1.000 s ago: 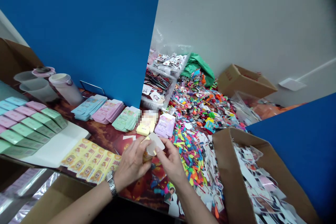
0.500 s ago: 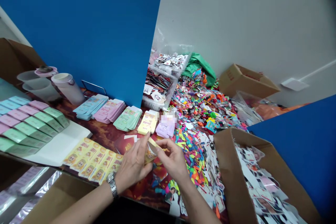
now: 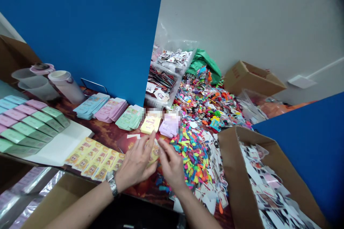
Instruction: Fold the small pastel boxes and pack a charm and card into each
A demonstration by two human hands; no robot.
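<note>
Near the table's front edge, my left hand (image 3: 136,161) is closed around a small yellow printed carton (image 3: 154,153), its back toward me. My right hand (image 3: 172,166) is at the carton's right side, its fingers pressed against the edge; the fingers partly hide the carton. To the left, a row of yellow printed cartons (image 3: 94,158) lies overlapping on the table. Behind my hands stand stacks of flat cartons: blue (image 3: 91,106), pink (image 3: 111,109), green (image 3: 130,117), yellow (image 3: 151,123) and purple (image 3: 169,126).
Green, pink and blue filled-out boxes (image 3: 29,125) stand on a white board at left. Colourful balloons (image 3: 192,157) and trinkets (image 3: 209,103) heap up on the right, beside a cardboard box (image 3: 228,171) of paper cutouts. A blue partition (image 3: 107,28) rises behind the stacks.
The carton's top flap stood up between my hands before; now it looks folded down. My right hand has shifted slightly left, its fingers straighter. The view has moved a little.
</note>
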